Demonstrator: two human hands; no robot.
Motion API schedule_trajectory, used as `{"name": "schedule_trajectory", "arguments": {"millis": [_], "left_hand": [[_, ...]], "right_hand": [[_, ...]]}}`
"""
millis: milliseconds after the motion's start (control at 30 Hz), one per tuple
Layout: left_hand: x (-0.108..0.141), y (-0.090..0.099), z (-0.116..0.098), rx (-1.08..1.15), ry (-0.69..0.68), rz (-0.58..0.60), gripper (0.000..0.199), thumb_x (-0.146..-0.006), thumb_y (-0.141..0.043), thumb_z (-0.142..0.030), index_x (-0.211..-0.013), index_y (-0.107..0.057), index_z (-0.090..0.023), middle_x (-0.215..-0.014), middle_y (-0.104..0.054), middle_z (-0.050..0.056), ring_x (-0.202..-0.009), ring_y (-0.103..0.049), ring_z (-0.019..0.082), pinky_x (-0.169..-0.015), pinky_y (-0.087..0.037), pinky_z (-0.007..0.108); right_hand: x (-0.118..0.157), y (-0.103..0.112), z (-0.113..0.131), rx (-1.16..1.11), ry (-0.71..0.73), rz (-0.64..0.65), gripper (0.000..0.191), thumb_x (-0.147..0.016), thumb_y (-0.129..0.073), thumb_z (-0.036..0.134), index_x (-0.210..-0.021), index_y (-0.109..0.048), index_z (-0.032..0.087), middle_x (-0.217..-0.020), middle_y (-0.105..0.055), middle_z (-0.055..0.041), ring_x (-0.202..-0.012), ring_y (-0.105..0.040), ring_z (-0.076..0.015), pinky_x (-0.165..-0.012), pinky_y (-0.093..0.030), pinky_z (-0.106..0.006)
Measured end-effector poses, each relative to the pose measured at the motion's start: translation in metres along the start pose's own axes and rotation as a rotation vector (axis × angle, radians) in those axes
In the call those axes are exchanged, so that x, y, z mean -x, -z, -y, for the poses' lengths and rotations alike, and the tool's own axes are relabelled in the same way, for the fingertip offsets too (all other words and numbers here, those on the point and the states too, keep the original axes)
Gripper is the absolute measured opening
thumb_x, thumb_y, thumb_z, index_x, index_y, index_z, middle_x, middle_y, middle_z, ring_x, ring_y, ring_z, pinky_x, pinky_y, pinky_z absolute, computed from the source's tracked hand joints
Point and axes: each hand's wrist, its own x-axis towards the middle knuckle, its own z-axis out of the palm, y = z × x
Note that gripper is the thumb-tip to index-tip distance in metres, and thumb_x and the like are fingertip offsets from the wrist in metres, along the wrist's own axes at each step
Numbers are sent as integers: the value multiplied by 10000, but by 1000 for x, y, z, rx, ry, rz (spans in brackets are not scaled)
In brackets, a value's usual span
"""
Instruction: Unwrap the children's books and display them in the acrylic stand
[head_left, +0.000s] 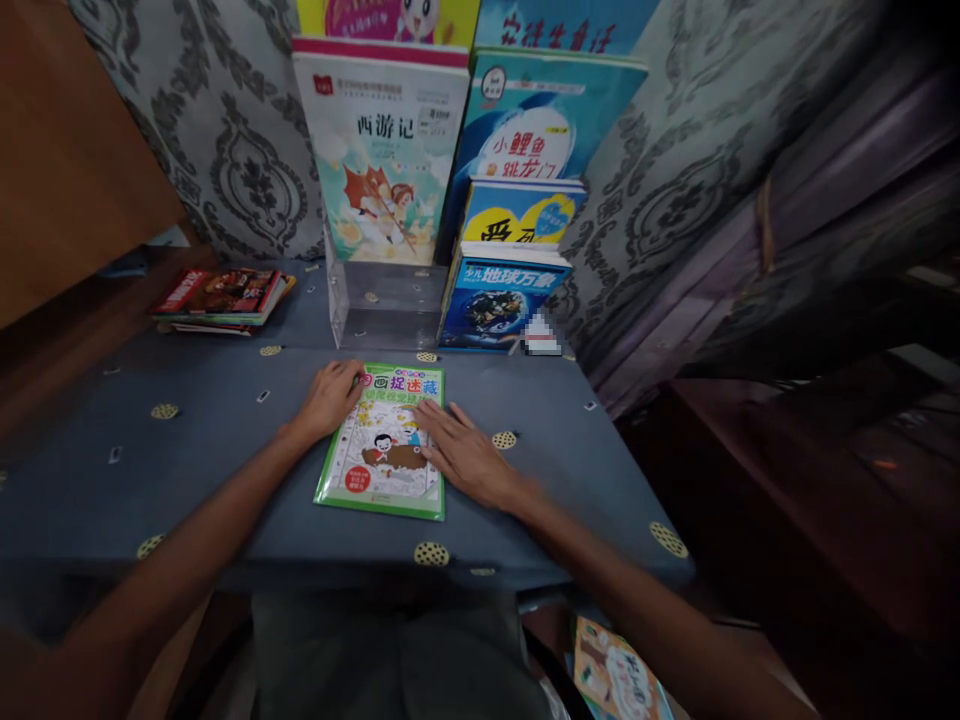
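A green-bordered picture book (394,480) lies flat on the cloth-covered table, its cover up and its title towards the far side. At its upper left corner is my left hand (330,395), with fingers bent and closed on the edge. My right hand (469,455) rests on the right side of the cover, fingers stretched out and a little apart. Part of the title and the right side of the cover drawing are hidden under my fingers.
A clear acrylic rack (386,310) holds several upright books, among them a white one (382,150) and a blue globe-cover book (495,305). A stack of magazines (221,298) sits at the left. More books (619,670) lie below the table's front edge.
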Motion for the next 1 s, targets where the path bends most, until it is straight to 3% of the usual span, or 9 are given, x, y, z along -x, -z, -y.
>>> {"name": "schedule_trajectory", "arguments": {"millis": [200, 333, 467, 600, 733, 833, 1000], "left_hand": [[1, -1, 0, -1, -1, -15, 199, -953, -423, -304, -1013, -591, -216, -1075, -679, 84, -1057, -563, 266, -987, -424, 432], [0, 0, 2, 33, -4, -28, 202, -943, -422, -314, -1001, -589, -216, -1069, -683, 83, -1052, -570, 256, -984, -438, 421], [-4, 3, 8, 107, 0, -35, 262, -955, -346, -301, -1032, -580, -213, -1060, -686, 74, -1040, -592, 229, -968, -463, 395], [-7, 9, 14, 205, 23, -29, 284, -969, -310, -306, -1098, -545, -213, -1130, -699, 76, -1095, -615, 217, -987, -463, 391], [-8, 14, 16, 284, 83, 11, 284, -974, -319, -342, -1126, -508, -195, -1195, -712, 108, -1127, -636, 228, -993, -466, 397], [-10, 16, 15, 312, 116, 12, 269, -968, -339, -348, -1116, -506, -197, -1199, -720, 109, -1135, -645, 226, -1001, -466, 393], [-12, 16, 15, 312, 142, 10, 243, -968, -359, -330, -1117, -511, -211, -1172, -735, 86, -1172, -641, 224, -1007, -464, 396]], "right_hand": [[54, 5, 37, -83, 138, 153, 608, -1021, -450, 310, -1581, -230, 226, -1591, -362, -78, -1493, -296, -197, -1261, -202, -458], [67, 14, 50, -158, 175, 167, 607, -1026, -456, 340, -1581, -227, 249, -1556, -428, -68, -1457, -376, -195, -1264, -199, -458], [36, 16, 44, -198, 171, 119, 525, -1042, -412, 371, -1548, -315, 273, -1511, -499, -46, -1407, -454, -184, -1242, -260, -456], [-36, 3, 26, -152, 137, 61, 498, -1028, -441, 405, -1498, -420, 243, -1539, -460, -48, -1462, -366, -213, -1228, -285, -441], [-92, -14, 24, -78, 140, 108, 484, -1033, -423, 353, -1481, -437, 170, -1543, -445, -97, -1475, -337, -212, -1237, -252, -456], [-91, -26, 44, -49, 265, 163, 476, -1030, -436, 344, -1466, -456, 154, -1535, -456, -110, -1468, -352, -195, -1237, -250, -425], [-44, -36, 81, -39, 493, 209, 489, -1018, -475, 408, -1449, -470, 177, -1549, -440, -99, -1473, -341, -190, -1238, -249, -413]]}}
